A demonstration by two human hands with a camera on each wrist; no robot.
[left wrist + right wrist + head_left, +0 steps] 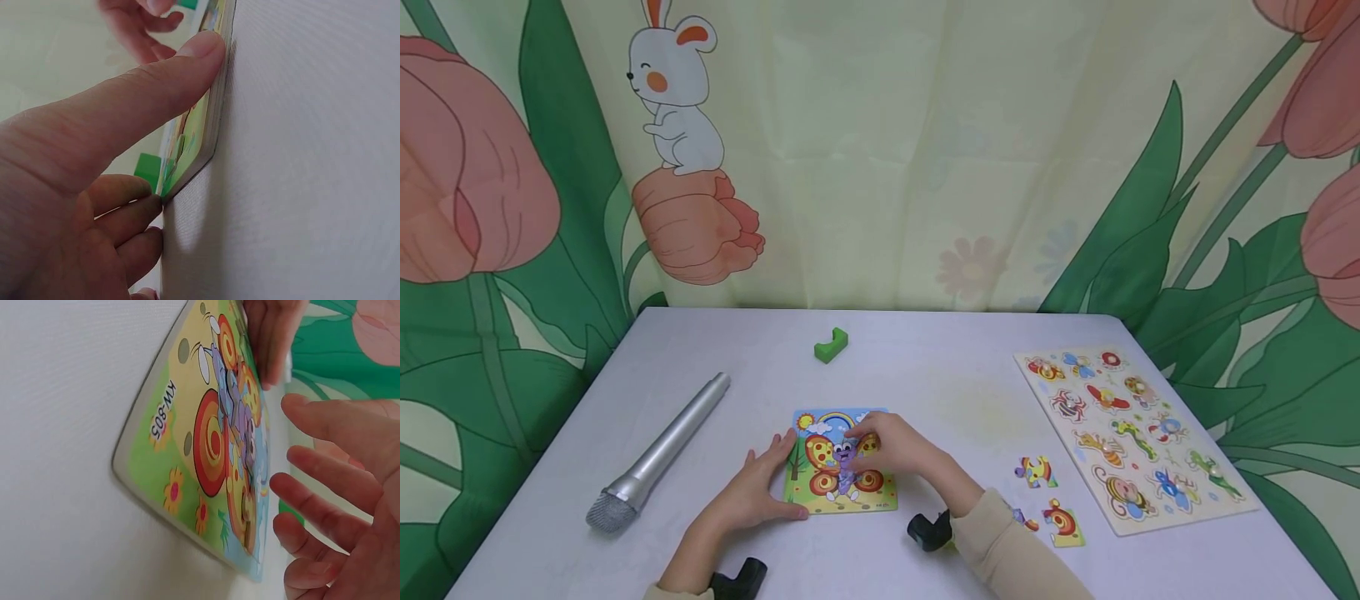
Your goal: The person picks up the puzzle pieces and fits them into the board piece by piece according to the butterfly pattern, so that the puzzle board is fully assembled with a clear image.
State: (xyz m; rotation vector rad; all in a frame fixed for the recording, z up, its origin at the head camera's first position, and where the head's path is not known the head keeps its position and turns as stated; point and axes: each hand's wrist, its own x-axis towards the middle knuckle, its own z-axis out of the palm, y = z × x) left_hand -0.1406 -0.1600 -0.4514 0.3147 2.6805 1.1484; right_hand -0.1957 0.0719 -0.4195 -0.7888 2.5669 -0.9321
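Note:
A butterfly jigsaw puzzle board (pixel 842 505) lies flat on the table in front of the person, with a rainbow and sun along its top. The left hand (pixel 748 492) holds its lower left corner, thumb (pixel 203 47) on the near edge and fingers (pixel 134 219) along the left side. Over the upper right wing is the right hand (pixel 895 446), hiding part of that wing. Its loosely bent, spread fingers (pixel 331 475) show no piece between them in the right wrist view. The printed butterfly (pixel 212 440) faces up.
Loose puzzle pieces lie to the right: a yellow one (pixel 1036 472), a spiral one (pixel 1063 525), and another (pixel 1024 520) partly behind the sleeve. Further right is an insect picture board (pixel 1120 442). A silver microphone (pixel 658 454) lies left; a green block (pixel 831 345) sits at the back.

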